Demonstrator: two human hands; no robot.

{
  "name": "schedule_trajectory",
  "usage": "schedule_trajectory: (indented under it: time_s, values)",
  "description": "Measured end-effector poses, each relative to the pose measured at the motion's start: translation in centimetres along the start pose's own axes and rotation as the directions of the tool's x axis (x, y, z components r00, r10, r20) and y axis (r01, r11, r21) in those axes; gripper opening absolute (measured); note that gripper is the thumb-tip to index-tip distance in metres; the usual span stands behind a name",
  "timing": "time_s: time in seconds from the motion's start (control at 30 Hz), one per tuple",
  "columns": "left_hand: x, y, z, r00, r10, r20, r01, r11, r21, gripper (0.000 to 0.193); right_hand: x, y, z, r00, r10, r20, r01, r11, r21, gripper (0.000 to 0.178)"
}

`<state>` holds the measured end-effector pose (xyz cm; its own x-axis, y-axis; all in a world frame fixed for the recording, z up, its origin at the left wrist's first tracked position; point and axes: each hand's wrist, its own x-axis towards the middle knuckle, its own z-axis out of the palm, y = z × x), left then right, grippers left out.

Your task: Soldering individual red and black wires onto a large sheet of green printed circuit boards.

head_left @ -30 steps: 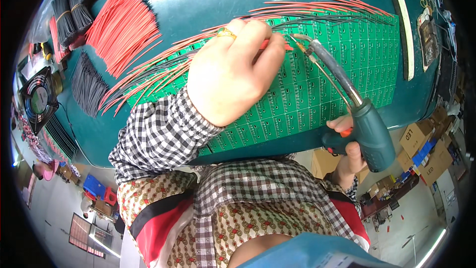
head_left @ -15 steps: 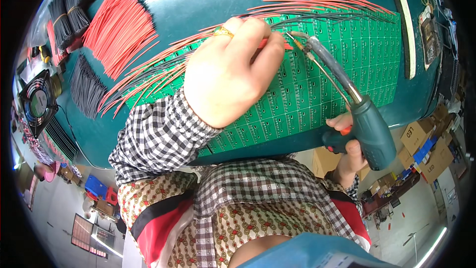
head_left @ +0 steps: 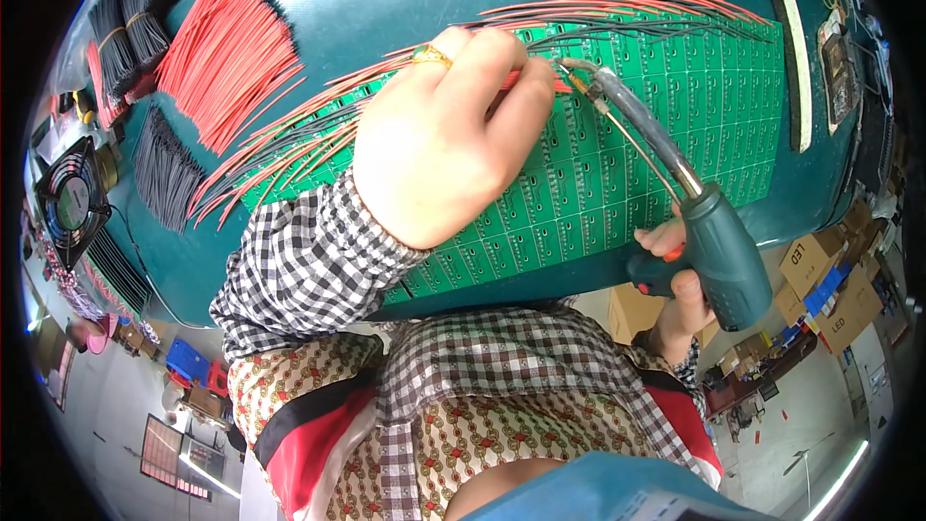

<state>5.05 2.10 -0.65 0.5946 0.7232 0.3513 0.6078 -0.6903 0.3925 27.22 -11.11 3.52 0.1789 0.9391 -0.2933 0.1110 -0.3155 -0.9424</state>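
Observation:
A large panel of small green circuit boards (head_left: 579, 174) lies on the dark green bench. My left hand (head_left: 449, 135) is over its middle, closed in a pinch around red wires (head_left: 562, 87) whose ends poke out past the fingertips. In my right hand (head_left: 687, 294) is a green pistol-grip soldering iron (head_left: 721, 256). Its tip and the thin feed tube alongside meet at the board, right beside those wire ends. Loose red and black wires (head_left: 289, 150) fan out along the panel's far side, some passing under my left hand. The fingers' undersides are hidden.
Bundles of red wires (head_left: 230, 58) and black wires (head_left: 166, 169) lie at the left. A small black fan (head_left: 75, 198) stands at the left edge. To the right are a pale strip (head_left: 793, 58) and a metal tray (head_left: 837, 77). Cardboard boxes (head_left: 834, 280) sit beyond the bench.
Little differs. My left hand has shifted very slightly left, and the iron's tip stays near the same spot by the wire ends.

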Motion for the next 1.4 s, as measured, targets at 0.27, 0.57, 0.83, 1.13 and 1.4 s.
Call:
schedule_trajectory:
  time_s: [0.27,0.57,0.83,1.13,1.4]
  values:
    - [0.0,0.1,0.2,1.000,0.001,-0.005,-0.001,1.000,0.003,0.031,-0.1,-0.1,0.1,0.997,-0.026,-0.068,0.028,0.999,0.032,0.075]
    - [0.1,0.2,-0.1,1.000,-0.009,0.006,0.009,1.000,-0.012,0.031,0.1,0.1,-0.1,0.994,-0.057,-0.091,0.062,0.997,0.049,0.076]
    - [0.1,0.0,-0.3,0.998,-0.046,0.051,0.050,0.996,-0.076,0.032,0.5,0.3,-1.2,0.987,-0.041,-0.155,0.055,0.995,0.085,0.077]
    - [1.0,1.4,-1.0,1.000,0.002,-0.025,-0.003,1.000,-0.031,0.036,1.2,-0.1,-2.1,0.982,-0.081,-0.169,0.092,0.994,0.055,0.075]
    - [0.3,0.4,1.1,0.996,0.039,-0.075,-0.041,0.999,-0.023,0.032,0.7,0.5,-2.0,0.994,-0.104,-0.027,0.106,0.992,0.068,0.069]
